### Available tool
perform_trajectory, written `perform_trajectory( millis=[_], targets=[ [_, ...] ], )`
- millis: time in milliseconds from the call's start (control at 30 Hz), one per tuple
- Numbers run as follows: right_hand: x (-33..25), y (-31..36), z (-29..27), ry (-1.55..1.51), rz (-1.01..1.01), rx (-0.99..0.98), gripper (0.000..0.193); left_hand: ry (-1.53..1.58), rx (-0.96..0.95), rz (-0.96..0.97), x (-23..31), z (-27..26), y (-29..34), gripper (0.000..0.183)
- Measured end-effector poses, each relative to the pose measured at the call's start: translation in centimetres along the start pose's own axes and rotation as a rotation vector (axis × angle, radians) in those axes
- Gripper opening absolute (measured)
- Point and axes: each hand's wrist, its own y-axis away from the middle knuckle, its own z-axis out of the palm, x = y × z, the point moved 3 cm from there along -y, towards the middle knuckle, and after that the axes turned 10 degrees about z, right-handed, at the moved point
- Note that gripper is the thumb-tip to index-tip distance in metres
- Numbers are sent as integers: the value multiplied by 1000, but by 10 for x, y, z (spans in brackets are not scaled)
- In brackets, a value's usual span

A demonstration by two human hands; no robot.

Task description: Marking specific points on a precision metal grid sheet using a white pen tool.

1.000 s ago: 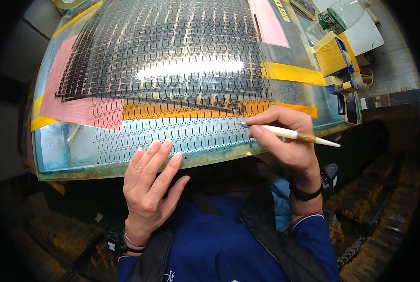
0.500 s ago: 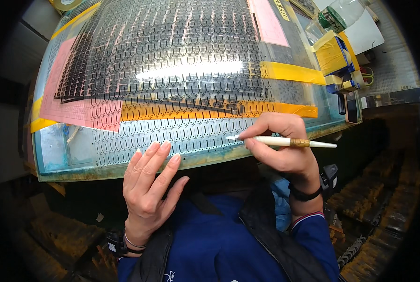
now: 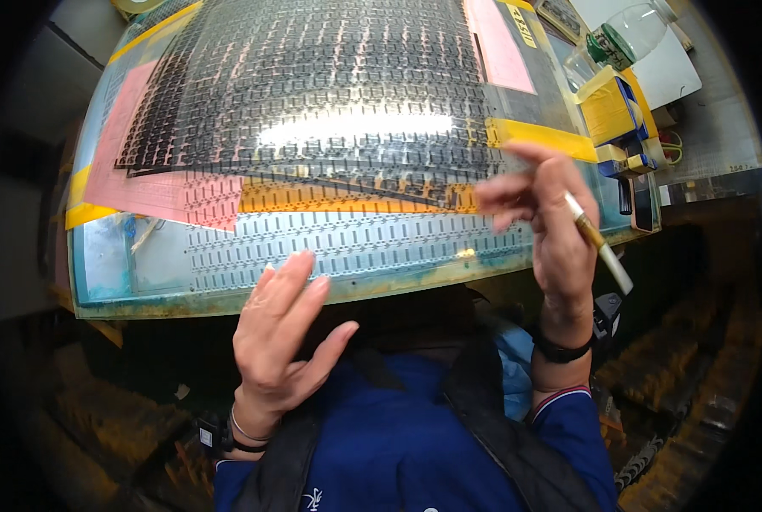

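Note:
A slim white pen-shaped tool (image 3: 603, 246) with a brown band is tucked against my right hand (image 3: 562, 226), pointing down and outward. That hand's fingers are stretched and blurred, near the front edge of a clear film sheet (image 3: 338, 94) with a dense black pattern. Its lower edge shows dark strips and sits slightly askew. Below lies a pale sheet with rows of small slots (image 3: 330, 239), on the light teal table. My left hand (image 3: 280, 328) holds nothing; its fingers are spread, with fingertips over the sheet's front edge. Whether they touch it I cannot tell.
Pink sheets (image 3: 142, 183) lie under the film, and yellow tape (image 3: 543, 138) runs at its right. On the right stand a yellow and blue tape block (image 3: 611, 111), a clear bottle (image 3: 641, 34), green-handled scissors (image 3: 672, 152) and a phone (image 3: 643, 205). The table's front edge (image 3: 355, 290) curves across.
My right hand has lifted off the slotted sheet and moved right and up, its fingers opening out while the tool swings downward. My left hand has shifted slightly right, its thumb farther out.

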Motion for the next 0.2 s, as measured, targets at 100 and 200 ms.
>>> perform_trajectory(
  millis=[100, 200],
  targets=[
    [-1, -3, 4, 115, -146, 101, 38, 9, 246, -2, -15, -18, 16, 47],
    [9, -5, 8, 291, -239, 28, 37, -341, 156, -15, -35, -45, 26, 49]
  ],
)
